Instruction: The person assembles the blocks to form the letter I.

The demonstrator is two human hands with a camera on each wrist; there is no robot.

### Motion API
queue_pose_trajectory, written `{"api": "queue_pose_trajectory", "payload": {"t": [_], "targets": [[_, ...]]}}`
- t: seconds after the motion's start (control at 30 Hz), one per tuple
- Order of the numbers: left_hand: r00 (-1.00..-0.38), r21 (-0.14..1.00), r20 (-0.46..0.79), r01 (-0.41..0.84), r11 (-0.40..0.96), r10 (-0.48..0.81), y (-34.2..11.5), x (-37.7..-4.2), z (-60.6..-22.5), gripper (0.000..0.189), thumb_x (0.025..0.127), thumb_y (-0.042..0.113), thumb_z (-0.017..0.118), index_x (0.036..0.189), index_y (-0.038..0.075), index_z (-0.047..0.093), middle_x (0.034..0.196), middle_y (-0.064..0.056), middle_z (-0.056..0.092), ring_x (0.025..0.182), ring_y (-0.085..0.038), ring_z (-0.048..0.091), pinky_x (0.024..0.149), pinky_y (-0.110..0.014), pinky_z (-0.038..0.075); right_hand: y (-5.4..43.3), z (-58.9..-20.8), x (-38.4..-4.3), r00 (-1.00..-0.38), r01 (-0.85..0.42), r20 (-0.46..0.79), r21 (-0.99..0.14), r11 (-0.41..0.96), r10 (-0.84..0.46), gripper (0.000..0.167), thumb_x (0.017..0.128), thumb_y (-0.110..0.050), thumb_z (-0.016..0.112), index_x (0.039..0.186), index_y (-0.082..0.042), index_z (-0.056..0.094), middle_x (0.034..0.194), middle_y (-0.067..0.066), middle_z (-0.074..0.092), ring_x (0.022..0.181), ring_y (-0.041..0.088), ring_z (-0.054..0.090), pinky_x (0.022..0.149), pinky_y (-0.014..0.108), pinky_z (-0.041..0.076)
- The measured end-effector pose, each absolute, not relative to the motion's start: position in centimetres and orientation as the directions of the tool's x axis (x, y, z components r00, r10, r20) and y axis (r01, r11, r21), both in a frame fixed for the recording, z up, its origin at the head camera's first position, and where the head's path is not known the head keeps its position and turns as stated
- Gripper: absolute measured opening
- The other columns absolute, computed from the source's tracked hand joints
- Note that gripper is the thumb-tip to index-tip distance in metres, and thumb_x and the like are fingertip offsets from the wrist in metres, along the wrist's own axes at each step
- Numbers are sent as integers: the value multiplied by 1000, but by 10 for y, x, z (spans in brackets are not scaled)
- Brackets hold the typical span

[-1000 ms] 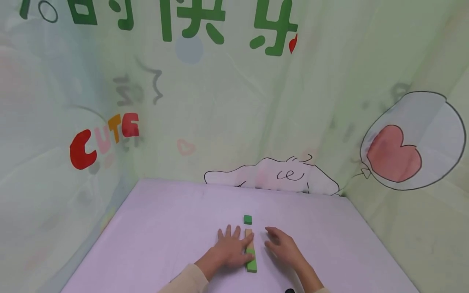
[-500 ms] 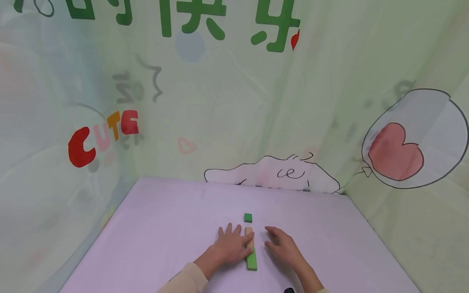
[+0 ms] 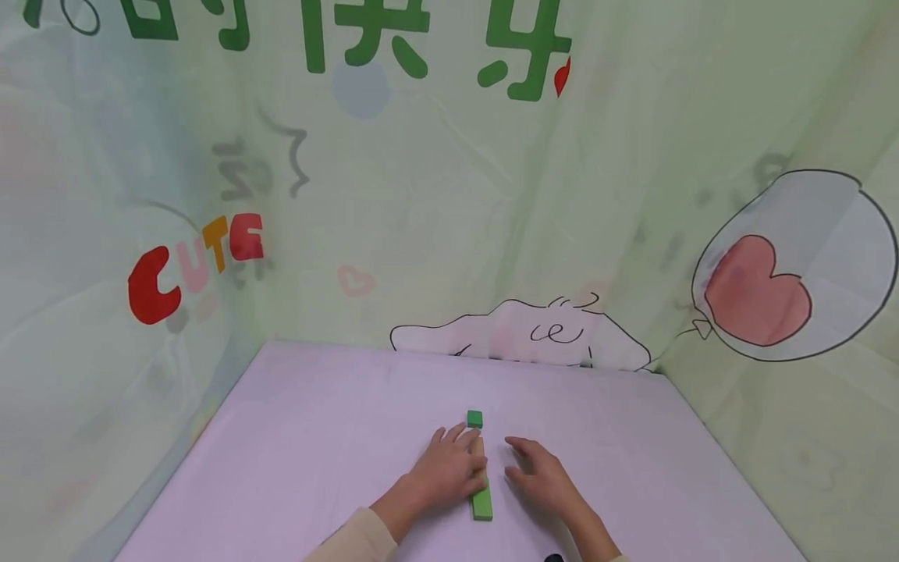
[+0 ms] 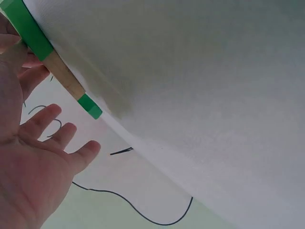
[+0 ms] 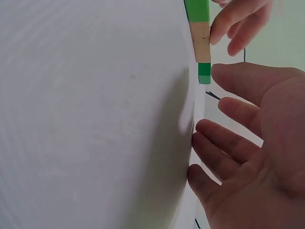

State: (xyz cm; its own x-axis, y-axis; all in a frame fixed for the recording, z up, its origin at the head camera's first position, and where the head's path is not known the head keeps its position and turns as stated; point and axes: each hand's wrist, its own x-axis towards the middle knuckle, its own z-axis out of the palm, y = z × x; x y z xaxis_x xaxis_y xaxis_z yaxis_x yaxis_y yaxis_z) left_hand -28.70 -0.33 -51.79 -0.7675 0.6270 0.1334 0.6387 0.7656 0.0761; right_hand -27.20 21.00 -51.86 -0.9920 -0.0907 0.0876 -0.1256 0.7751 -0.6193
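Note:
Three blocks lie in a line on the table: a light green block (image 3: 482,506) nearest, a plain wooden block (image 3: 479,449) beyond it, and a small dark green block (image 3: 474,418) at the far end. My left hand (image 3: 444,468) reaches over the wooden block from the left, its index finger and thumb lying across it and a middle fingertip close to the dark green block. The left fingers are loosely bent. To the right of the line, my right hand (image 3: 539,474) hovers with relaxed fingers and holds nothing. In the right wrist view its fingers (image 5: 228,143) are extended.
The table (image 3: 337,421) has a pale lilac cover. Behind it hangs a printed cloth (image 3: 421,203) with lettering and drawings, and similar cloth stands at both sides. A small black object (image 3: 554,557) shows at the bottom edge.
My left hand was spread flat with fingers apart; its fingers have since drawn together and bent, and the hand has shifted slightly. The right hand and the blocks stay almost in place.

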Motion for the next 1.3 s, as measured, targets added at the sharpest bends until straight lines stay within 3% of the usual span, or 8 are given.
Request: {"api": "queue_pose_trajectory", "payload": {"t": [0.23, 0.67, 1.0, 1.3], "targets": [[-738, -16, 177, 660, 751, 651, -5, -288, -516, 28, 99, 51, 64, 119, 36, 76, 145, 3, 60, 139, -23, 52, 112, -50, 46, 206, -516, -273, -991, -130, 86, -605, 786, -98, 50, 90, -9, 77, 138, -5, 63, 141, 22, 62, 136, 44, 54, 113, 60, 41], [-750, 76, 228, 649, 757, 620, -6, -286, -525, 24, 100, 45, 66, 116, 33, 77, 141, 2, 61, 130, -19, 57, 105, -42, 49, 202, -522, -276, -996, -88, 51, -605, 791, -72, 50, 92, -13, 76, 139, -8, 62, 144, 19, 60, 139, 42, 52, 114, 60, 41], [-747, 202, 291, 659, 725, 598, -13, -287, -530, 32, 108, 41, 50, 128, 27, 71, 143, -2, 60, 135, -23, 55, 109, -46, 46, 203, -520, -274, -993, -121, 79, -607, 786, -93, 48, 93, -13, 75, 139, -8, 63, 143, 19, 61, 138, 42, 53, 114, 60, 41], [-818, 277, 240, 574, 771, 523, -25, -288, -521, 43, 109, 43, 45, 145, 24, 59, 152, -9, 53, 141, -29, 49, 113, -52, 42, 199, -516, -273, -990, -143, 89, -630, 763, -113, 48, 93, -13, 75, 138, -6, 63, 141, 21, 62, 136, 44, 54, 113, 60, 42]]}}
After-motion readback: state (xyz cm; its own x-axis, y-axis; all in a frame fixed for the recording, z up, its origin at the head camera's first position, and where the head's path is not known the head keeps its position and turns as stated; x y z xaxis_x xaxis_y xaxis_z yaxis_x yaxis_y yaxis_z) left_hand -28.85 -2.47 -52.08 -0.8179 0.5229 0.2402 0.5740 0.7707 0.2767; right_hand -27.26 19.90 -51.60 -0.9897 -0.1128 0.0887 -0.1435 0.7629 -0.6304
